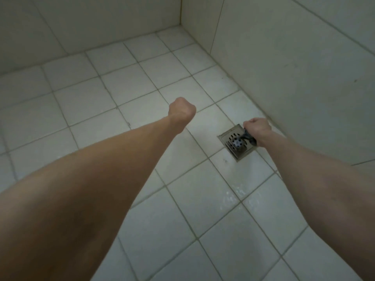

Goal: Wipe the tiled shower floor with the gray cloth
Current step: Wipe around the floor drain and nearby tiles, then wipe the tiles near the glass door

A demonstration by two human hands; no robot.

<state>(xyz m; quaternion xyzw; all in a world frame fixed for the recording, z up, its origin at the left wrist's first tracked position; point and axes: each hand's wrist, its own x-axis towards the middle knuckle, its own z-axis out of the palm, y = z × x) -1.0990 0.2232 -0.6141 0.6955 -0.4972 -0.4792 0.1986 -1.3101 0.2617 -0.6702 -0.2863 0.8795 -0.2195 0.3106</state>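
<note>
Starting left: hand state? (reviewer)

Me: My left hand (182, 111) is balled into a fist over the tiled shower floor (125, 82), arm stretched forward. Nothing shows in it.

Reviewer: Middle?

Me: Square metal drain (232, 149) set in the floor, close to the right wall (294, 67). Wet sheen (233, 195) on the tiles nearer me.

Reviewer: Right hand? Cloth?

Me: My right hand (257, 128) has its fingers curled tight round the gray cloth (248, 138). Only a dark bunch sticks out under the fist, over the drain's right side. Can't tell if it touches the grate. Hand sits just beside the wall base.
</note>
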